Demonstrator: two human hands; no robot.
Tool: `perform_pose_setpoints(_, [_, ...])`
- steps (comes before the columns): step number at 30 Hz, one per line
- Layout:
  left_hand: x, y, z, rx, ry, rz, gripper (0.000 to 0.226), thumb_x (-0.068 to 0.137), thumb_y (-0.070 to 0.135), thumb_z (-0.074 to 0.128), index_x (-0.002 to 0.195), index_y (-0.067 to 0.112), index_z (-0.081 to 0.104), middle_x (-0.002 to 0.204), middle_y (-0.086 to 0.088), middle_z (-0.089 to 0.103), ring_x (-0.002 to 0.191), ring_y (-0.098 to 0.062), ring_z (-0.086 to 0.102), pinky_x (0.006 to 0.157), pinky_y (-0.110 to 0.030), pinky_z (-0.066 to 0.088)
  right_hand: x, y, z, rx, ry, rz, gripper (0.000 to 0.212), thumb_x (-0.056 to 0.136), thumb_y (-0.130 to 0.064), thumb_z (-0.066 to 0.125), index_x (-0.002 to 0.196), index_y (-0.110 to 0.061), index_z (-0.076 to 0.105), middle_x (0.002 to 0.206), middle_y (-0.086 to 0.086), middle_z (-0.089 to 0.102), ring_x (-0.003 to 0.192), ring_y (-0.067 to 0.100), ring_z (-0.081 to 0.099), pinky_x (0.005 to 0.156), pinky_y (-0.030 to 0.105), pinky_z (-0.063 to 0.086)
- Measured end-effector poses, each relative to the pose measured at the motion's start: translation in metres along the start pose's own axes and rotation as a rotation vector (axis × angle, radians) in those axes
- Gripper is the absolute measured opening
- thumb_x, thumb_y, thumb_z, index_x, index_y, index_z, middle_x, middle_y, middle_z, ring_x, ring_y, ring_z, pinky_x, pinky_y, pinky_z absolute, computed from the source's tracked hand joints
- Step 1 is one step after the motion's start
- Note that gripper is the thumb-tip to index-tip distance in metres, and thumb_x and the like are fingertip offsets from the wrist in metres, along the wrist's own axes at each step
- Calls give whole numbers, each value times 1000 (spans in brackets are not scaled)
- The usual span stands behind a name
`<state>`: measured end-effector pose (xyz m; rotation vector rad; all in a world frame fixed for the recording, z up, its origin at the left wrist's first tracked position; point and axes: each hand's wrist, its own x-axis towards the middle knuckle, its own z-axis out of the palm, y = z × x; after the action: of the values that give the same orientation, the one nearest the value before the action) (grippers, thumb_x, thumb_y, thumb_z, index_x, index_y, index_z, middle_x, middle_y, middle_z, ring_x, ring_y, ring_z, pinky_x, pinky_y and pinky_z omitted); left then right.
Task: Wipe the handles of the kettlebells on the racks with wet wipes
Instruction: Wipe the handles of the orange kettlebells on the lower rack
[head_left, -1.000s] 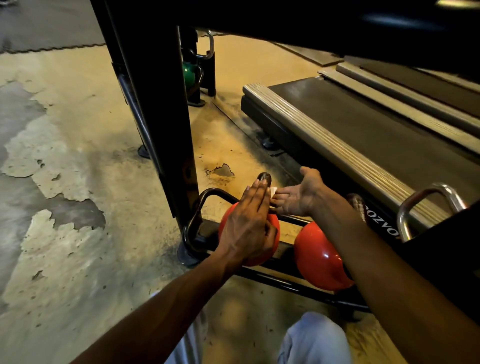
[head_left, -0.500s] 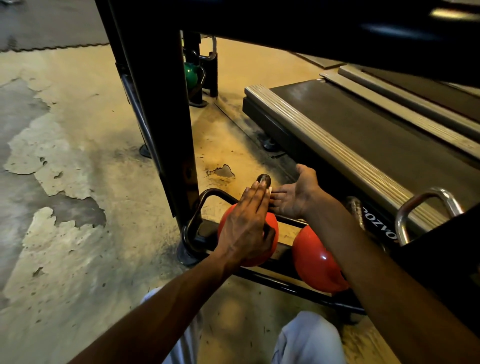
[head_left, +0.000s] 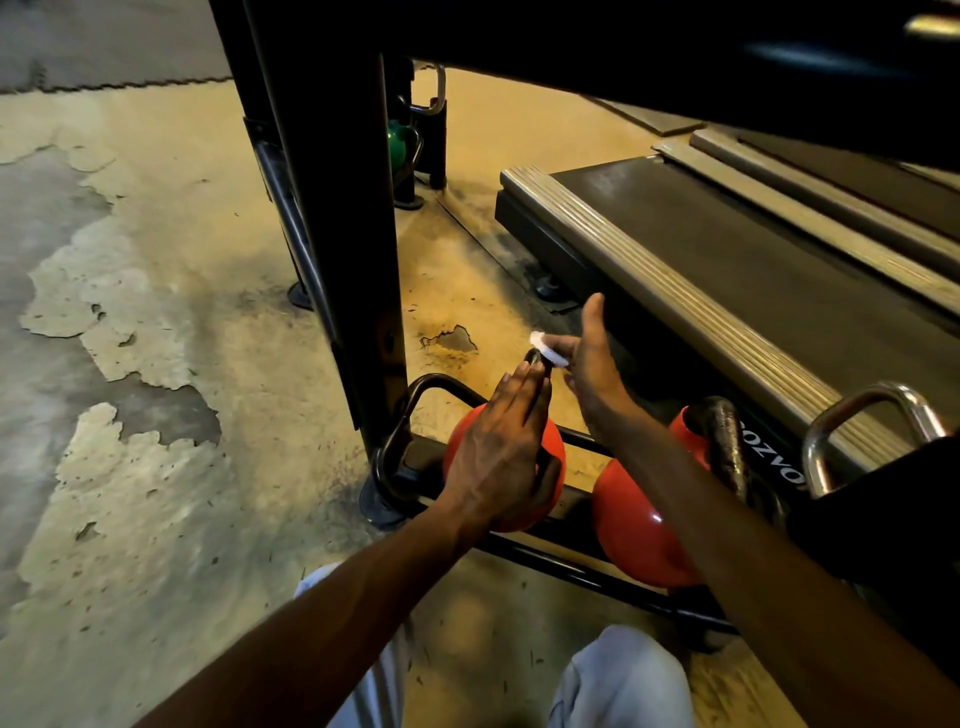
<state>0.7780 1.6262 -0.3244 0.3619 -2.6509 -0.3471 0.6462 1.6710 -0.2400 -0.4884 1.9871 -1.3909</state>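
Left hand (head_left: 501, 441) flat on red kettlebell (head_left: 550, 457), right hand (head_left: 587, 364) pinching wet wipe (head_left: 546, 349)

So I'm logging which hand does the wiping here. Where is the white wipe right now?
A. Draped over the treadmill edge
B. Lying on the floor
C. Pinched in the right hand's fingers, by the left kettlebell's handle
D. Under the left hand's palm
C: the white wipe sits in the right hand fingers at the left kettlebell handle, while the left hand rests flat on that bell.
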Motion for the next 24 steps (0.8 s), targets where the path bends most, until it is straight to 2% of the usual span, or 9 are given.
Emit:
perform_pose_setpoints(3, [2, 1, -1, 16, -14, -13, 91, 94, 43, 54, 164, 1, 14, 173, -19, 12, 162, -27, 6, 131, -44, 15, 27, 5, -6, -184, -46, -109, 114, 81, -94, -2, 96, -24, 86, 117, -3, 77, 124, 15, 59, 122, 50, 27])
perform_pose_setpoints(6, [1, 1, -1, 21, -21, -12, 93, 92, 44, 55, 164, 1, 15, 172, -18, 14, 161, -29, 7, 131, -44, 17, 24, -7, -10, -505, -150, -264, 103, 97, -79, -2, 107, -21, 83, 123, 2, 75, 117, 15, 62, 110, 41, 36])
perform_pose_setpoints(8, [0, 1, -2, 19, -12, -23, 93, 91, 44, 56, 164, 1, 17, 171, -19, 18, 161, -30, 10, 130, -42, 18, 23, -7, -14, -673, -232, -362, 93, 102, -73, 3, 115, -22, 80, 126, 2, 74, 114, 16, 64, 110, 41, 42])
perform_pose_setpoints(12, [1, 2, -3, 15, 2, -20, 87, 92, 45, 44, 163, -1, 21, 170, -21, 21, 160, -30, 13, 130, -42, 17, 30, -11, -19, -677, -279, -350, 88, 104, -69, 5, 114, -24, 79, 118, -2, 71, 109, 12, 63, 102, 34, 41])
perform_pose_setpoints(15, [1, 1, -3, 37, -7, -24, 90, 91, 45, 49, 163, -1, 21, 171, -19, 18, 161, -31, 8, 130, -41, 16, 32, -17, -15, -717, -342, -366, 92, 104, -68, 2, 103, -23, 81, 106, -3, 75, 96, 4, 66, 94, 30, 46])
perform_pose_setpoints(17, [1, 2, -4, 31, 5, -21, 89, 91, 42, 53, 162, -2, 21, 171, -20, 19, 161, -30, 9, 130, -40, 17, 35, -17, -15, -727, -349, -385, 93, 103, -70, 2, 101, -24, 82, 108, -2, 77, 99, 5, 67, 97, 31, 47])
perform_pose_setpoints(19, [0, 2, -5, 24, 17, -17, 89, 91, 40, 54, 162, -2, 21, 170, -20, 20, 161, -29, 10, 130, -39, 15, 39, -14, -18, -751, -325, -411, 92, 102, -73, 3, 104, -25, 82, 113, -2, 76, 102, 8, 67, 105, 38, 47])
perform_pose_setpoints(21, [0, 3, -6, 38, 18, -23, 90, 91, 42, 53, 162, -2, 21, 170, -20, 20, 160, -29, 9, 128, -38, 15, 39, -13, -18, -765, -325, -428, 92, 102, -74, 3, 102, -26, 82, 110, -2, 76, 101, 9, 67, 104, 39, 47])
perform_pose_setpoints(24, [0, 4, -6, 46, 24, -28, 91, 89, 41, 58, 162, -2, 23, 170, -20, 23, 159, -32, 17, 127, -37, 18, 32, -15, -19, -706, -318, -419, 90, 103, -68, 6, 102, -23, 83, 113, 0, 76, 101, 8, 64, 94, 18, 38])
